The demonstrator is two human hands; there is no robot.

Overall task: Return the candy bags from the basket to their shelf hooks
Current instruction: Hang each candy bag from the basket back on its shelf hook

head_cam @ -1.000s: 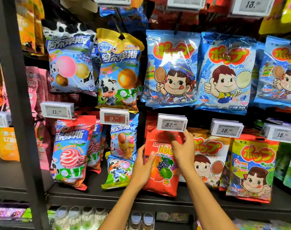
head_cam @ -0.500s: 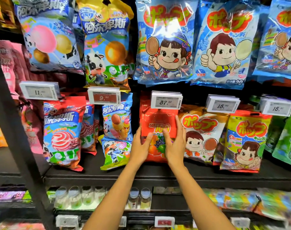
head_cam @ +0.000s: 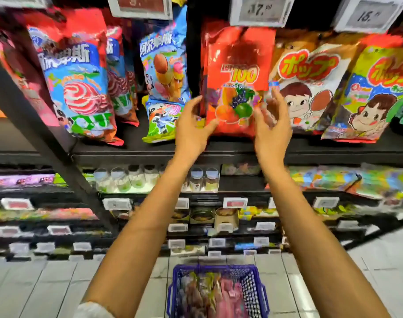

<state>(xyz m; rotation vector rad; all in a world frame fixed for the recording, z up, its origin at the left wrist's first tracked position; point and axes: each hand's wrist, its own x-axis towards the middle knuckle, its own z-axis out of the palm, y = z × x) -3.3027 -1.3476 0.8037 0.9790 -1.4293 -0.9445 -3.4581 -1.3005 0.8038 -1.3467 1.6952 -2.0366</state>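
Note:
A red candy bag point(head_cam: 239, 65) printed with "100" and fruit hangs from a hook under the 37 price tag point(head_cam: 261, 10). My left hand point(head_cam: 192, 127) is at its lower left edge and my right hand point(head_cam: 272, 127) at its lower right. Both have spread fingers, a little apart from the bag. The blue basket point(head_cam: 218, 269) stands on the floor below, with several candy bags point(head_cam: 209, 292) inside.
Other hanging bags flank the red one: a cow-print ice-cream bag point(head_cam: 165, 70) left, a cartoon-child lollipop bag point(head_cam: 310, 83) right. A black shelf edge point(head_cam: 230, 152) runs below the bags. A dark upright post point(head_cam: 35, 115) slants on the left. Lower shelves hold jars and packets.
My view has tilted down, bringing the basket and floor into sight. Both hands have come off the red bag and drawn back with fingers spread; the bag stays hanging.

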